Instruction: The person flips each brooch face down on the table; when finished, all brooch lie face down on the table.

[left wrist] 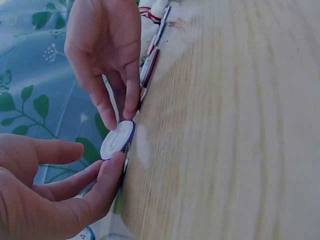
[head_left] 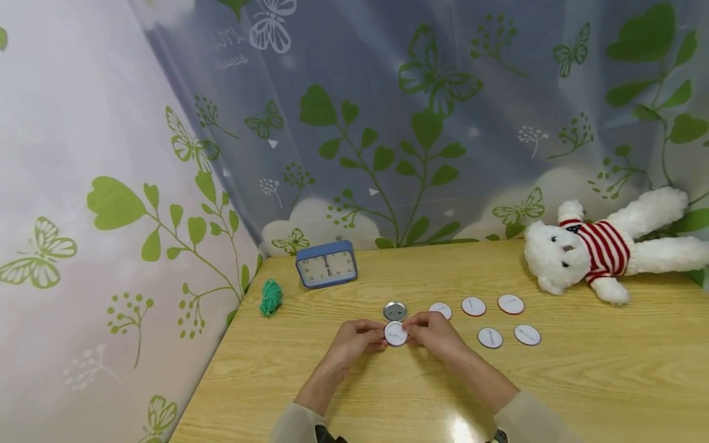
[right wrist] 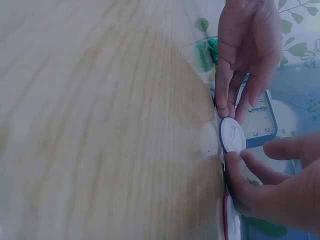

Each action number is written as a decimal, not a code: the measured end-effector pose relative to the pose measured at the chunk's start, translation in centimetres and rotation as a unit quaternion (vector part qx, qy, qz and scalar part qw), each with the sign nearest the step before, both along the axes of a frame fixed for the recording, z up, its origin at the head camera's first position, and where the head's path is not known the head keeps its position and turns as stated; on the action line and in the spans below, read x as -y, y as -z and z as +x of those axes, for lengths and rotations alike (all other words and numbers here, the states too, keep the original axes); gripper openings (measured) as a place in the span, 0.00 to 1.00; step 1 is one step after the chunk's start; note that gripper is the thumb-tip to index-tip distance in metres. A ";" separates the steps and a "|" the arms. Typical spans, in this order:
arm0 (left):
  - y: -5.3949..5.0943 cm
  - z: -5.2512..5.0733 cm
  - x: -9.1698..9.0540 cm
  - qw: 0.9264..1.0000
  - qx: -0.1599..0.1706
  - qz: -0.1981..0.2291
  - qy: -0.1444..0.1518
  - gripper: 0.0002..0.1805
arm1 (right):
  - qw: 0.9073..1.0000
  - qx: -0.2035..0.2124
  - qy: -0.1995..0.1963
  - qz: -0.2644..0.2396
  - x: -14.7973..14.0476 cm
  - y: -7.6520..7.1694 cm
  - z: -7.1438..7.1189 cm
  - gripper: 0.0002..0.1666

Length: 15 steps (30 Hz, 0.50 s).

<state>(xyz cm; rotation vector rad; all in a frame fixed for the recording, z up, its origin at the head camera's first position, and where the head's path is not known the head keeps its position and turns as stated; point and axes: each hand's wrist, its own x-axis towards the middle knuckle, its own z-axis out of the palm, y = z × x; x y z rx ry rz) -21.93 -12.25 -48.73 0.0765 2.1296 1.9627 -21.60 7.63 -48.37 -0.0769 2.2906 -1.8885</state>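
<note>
In front of the person, a round white pin-back badge (head_left: 396, 333) with a blue rim sits between both hands, its pin side facing up. The left hand (head_left: 357, 339) holds its left edge with the fingertips. On the opposite edge, the fingertips of the right hand (head_left: 436, 334) grip the badge. Both wrist views show this badge (left wrist: 117, 140) tilted, close to the tabletop. Just behind it lies a silver-backed badge (head_left: 395, 311). To the right lie several white-backed badges, among them a red-rimmed badge (head_left: 473, 306) and a lower badge (head_left: 490, 338).
A blue clock (head_left: 327, 264) stands at the back left of the wooden table (head_left: 604, 369), with a green yarn bundle (head_left: 271, 298) beside it. A white teddy bear (head_left: 559, 255) in a striped sweater lies at the back right. Printed curtains (head_left: 365, 123) hang behind.
</note>
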 end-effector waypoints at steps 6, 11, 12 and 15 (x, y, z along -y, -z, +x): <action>0.0 0.2 0.0 1.000 -0.004 -0.006 0.003 0.13 | 1.000 0.017 -0.013 -0.005 0.0 -0.6 0.3 0.15; 0.0 0.3 -0.1 0.999 -0.016 -0.028 0.008 0.12 | 0.999 0.032 -0.023 -0.038 -0.2 -1.0 0.5 0.18; 0.0 0.3 -0.2 0.999 -0.014 -0.031 0.008 0.12 | 0.998 0.033 -0.024 -0.040 -0.3 -1.1 0.5 0.19; -0.1 0.4 -0.2 0.999 -0.017 -0.043 0.007 0.12 | 0.998 0.034 -0.023 -0.050 -0.4 -1.2 0.6 0.20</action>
